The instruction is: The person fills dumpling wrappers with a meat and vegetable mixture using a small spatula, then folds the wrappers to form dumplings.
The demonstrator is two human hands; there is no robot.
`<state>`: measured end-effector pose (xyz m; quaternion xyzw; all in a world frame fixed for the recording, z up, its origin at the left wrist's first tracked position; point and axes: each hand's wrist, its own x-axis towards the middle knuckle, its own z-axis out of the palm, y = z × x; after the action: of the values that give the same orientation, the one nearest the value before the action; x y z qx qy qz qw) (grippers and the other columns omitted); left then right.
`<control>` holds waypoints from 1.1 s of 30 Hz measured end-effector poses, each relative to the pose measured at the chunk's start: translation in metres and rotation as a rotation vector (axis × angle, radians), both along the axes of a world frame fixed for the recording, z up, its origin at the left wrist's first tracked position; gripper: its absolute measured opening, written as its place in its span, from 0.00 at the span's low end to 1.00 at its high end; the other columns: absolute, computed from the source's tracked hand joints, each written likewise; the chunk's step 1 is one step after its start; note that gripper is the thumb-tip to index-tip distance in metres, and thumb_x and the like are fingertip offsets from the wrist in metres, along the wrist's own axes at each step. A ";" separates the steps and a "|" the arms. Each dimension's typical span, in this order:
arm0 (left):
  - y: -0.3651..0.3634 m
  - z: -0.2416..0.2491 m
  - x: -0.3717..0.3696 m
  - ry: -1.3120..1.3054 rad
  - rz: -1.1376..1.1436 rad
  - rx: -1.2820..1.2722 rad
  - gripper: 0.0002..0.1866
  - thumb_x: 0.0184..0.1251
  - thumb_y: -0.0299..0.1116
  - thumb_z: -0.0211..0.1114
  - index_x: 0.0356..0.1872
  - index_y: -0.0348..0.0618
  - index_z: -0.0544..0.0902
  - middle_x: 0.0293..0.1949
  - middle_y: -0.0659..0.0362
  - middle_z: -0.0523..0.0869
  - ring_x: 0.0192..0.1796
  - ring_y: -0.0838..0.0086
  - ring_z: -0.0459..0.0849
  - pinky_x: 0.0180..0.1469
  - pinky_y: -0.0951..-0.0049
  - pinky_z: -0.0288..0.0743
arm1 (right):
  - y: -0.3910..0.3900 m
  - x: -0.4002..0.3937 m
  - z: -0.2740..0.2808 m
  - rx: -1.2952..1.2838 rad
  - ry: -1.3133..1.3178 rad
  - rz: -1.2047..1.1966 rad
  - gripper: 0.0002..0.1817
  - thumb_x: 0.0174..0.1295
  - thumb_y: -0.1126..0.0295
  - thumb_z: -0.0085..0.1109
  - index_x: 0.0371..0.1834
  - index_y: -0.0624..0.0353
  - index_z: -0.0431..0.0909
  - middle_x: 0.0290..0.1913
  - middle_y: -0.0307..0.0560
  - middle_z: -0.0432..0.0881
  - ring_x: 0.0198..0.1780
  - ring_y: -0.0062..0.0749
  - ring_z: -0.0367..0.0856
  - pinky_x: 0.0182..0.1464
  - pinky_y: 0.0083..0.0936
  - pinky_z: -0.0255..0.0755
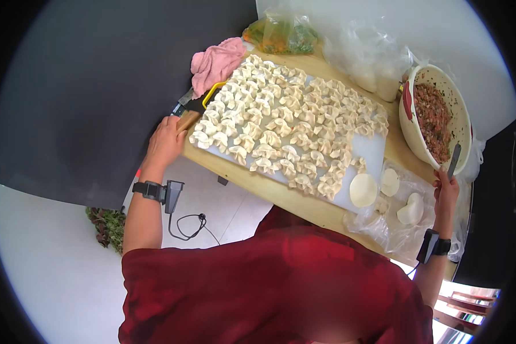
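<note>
At the table's left corner, my left hand [165, 140] has its fingers closed round the near end of a short wooden handle [189, 120]. My right hand [446, 192] grips a narrow dark tool [454, 161], its fingers against the near rim of a white bowl [408, 129] of minced filling [433, 120]. Several rows of folded dumplings [281, 127] cover most of a white board [368, 150]. A round dough wrapper [363, 190] lies at the board's right end. More wrappers [410, 209] rest on clear plastic beside it.
A pink cloth [218, 62] and a yellow handle [212, 95] are at the back left. Bags of chopped vegetables [284, 35] and clear plastic bags [364, 57] stand along the back. The wooden table [235, 172] ends near my body. Leafy plants [109, 226] are on the floor.
</note>
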<state>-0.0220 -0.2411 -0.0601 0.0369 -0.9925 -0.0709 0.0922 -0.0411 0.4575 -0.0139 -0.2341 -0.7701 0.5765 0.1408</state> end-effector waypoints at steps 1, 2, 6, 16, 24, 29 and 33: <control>0.001 -0.001 0.002 0.007 0.024 0.010 0.18 0.64 0.33 0.63 0.53 0.40 0.72 0.47 0.46 0.79 0.51 0.49 0.79 0.52 0.54 0.74 | 0.000 0.001 0.001 -0.004 -0.002 0.000 0.17 0.61 0.57 0.67 0.40 0.59 0.76 0.35 0.39 0.83 0.22 0.10 0.71 0.15 0.09 0.51; 0.002 -0.001 0.003 0.020 0.051 0.021 0.18 0.64 0.33 0.62 0.52 0.40 0.72 0.47 0.46 0.80 0.50 0.48 0.80 0.51 0.53 0.75 | -0.001 0.000 0.002 -0.007 0.003 0.003 0.17 0.61 0.57 0.67 0.40 0.58 0.76 0.35 0.40 0.83 0.22 0.10 0.71 0.15 0.09 0.51; -0.002 0.010 0.014 -0.031 0.071 0.081 0.18 0.64 0.32 0.62 0.53 0.40 0.72 0.45 0.45 0.81 0.49 0.47 0.80 0.48 0.52 0.75 | -0.001 0.001 0.001 -0.008 0.002 0.006 0.16 0.61 0.57 0.67 0.40 0.58 0.76 0.36 0.40 0.83 0.22 0.10 0.71 0.15 0.09 0.51; 0.014 0.025 0.116 0.044 0.264 0.115 0.24 0.59 0.37 0.70 0.56 0.46 0.76 0.50 0.48 0.82 0.50 0.51 0.82 0.50 0.58 0.76 | 0.016 -0.002 -0.009 -0.024 0.023 0.043 0.16 0.62 0.58 0.67 0.41 0.58 0.77 0.37 0.39 0.83 0.23 0.09 0.71 0.16 0.09 0.51; 0.023 0.111 0.224 0.032 0.357 0.273 0.16 0.60 0.26 0.65 0.50 0.38 0.81 0.40 0.51 0.85 0.41 0.66 0.83 0.48 0.70 0.75 | -0.006 0.008 -0.001 0.094 0.017 0.045 0.16 0.63 0.52 0.62 0.37 0.54 0.81 0.25 0.30 0.77 0.19 0.11 0.62 0.19 0.14 0.53; 0.035 0.152 0.237 0.098 0.302 0.383 0.18 0.58 0.22 0.66 0.52 0.33 0.80 0.44 0.56 0.84 0.45 0.75 0.80 0.50 0.74 0.74 | 0.000 0.013 0.007 -0.074 0.018 0.123 0.20 0.61 0.52 0.64 0.30 0.61 0.82 0.26 0.38 0.81 0.18 0.15 0.69 0.16 0.15 0.54; 0.117 0.165 0.169 0.086 -0.113 0.583 0.22 0.51 0.22 0.69 0.51 0.32 0.80 0.45 0.57 0.83 0.45 0.75 0.80 0.49 0.75 0.74 | 0.003 0.010 0.003 -0.108 -0.012 0.130 0.22 0.64 0.51 0.61 0.34 0.64 0.83 0.27 0.40 0.83 0.17 0.16 0.69 0.16 0.16 0.56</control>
<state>0.1468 -0.1241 0.1048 0.0037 -0.9260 -0.3594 0.1155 -0.0310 0.4601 -0.0106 -0.1942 -0.7521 0.6239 0.0855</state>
